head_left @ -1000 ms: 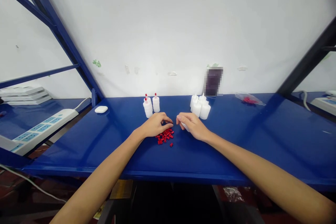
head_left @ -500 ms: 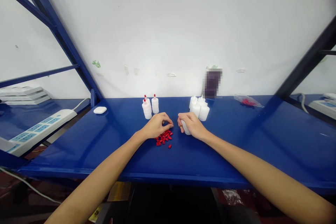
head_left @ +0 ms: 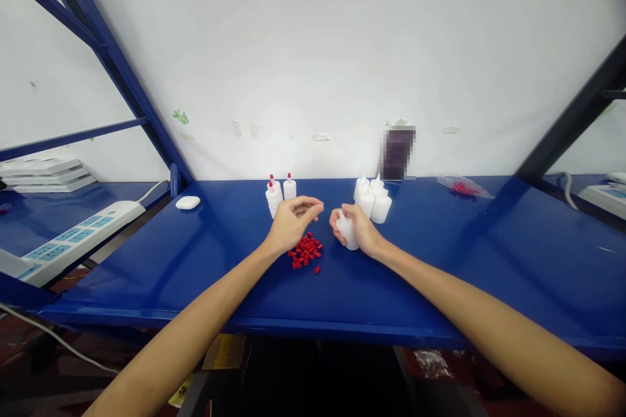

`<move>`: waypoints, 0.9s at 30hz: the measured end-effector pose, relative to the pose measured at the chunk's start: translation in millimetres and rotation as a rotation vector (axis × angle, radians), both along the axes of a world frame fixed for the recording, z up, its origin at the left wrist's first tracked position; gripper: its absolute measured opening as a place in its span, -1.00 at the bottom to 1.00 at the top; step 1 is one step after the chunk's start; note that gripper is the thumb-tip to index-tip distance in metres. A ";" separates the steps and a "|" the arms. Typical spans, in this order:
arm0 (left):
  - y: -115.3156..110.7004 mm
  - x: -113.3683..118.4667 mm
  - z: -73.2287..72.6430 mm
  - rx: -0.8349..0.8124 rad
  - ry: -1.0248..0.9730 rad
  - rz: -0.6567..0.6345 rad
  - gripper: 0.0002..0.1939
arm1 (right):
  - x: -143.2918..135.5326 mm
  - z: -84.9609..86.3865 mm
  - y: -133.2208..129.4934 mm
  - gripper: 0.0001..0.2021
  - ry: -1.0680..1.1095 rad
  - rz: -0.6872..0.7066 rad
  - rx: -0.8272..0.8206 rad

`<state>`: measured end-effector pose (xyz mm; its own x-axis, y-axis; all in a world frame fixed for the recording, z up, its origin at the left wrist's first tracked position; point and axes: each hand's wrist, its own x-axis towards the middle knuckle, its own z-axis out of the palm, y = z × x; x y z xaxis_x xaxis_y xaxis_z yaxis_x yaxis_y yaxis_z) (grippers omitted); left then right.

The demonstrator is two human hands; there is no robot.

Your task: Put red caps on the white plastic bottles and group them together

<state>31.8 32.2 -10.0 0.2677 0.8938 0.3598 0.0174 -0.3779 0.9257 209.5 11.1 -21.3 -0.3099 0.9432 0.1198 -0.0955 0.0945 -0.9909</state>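
My right hand is wrapped round a small white squeeze bottle, whose pointed nozzle tips up to the left without a cap. My left hand is raised above a pile of small red caps, its thumb and fingers pinched together; whatever lies between the fingertips is hidden. One red cap lies apart, nearer the front. Behind my left hand stand white bottles with red caps on their tips, partly covered by the hand. Several uncapped white bottles are grouped behind my right hand.
On the blue table a white rounded case lies to the left, beyond which is a power strip. A clear bag of red pieces rests at the back right. A pixelated dark object leans on the wall.
My left hand has lifted away from the red caps, uncovering more of the pile. My right hand has turned the bottle slightly, so its nozzle now shows.
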 end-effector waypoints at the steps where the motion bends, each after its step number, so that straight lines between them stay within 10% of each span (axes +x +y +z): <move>1: -1.3 1.8 0.7 0.007 -0.017 0.002 -0.62 | 0.0 -1.2 0.3 -0.53 -0.009 -0.001 0.029; 27: -22.8 19.9 -0.8 0.193 -0.052 -0.102 -0.82 | 8.2 2.7 -13.1 -0.51 -0.313 -0.093 0.400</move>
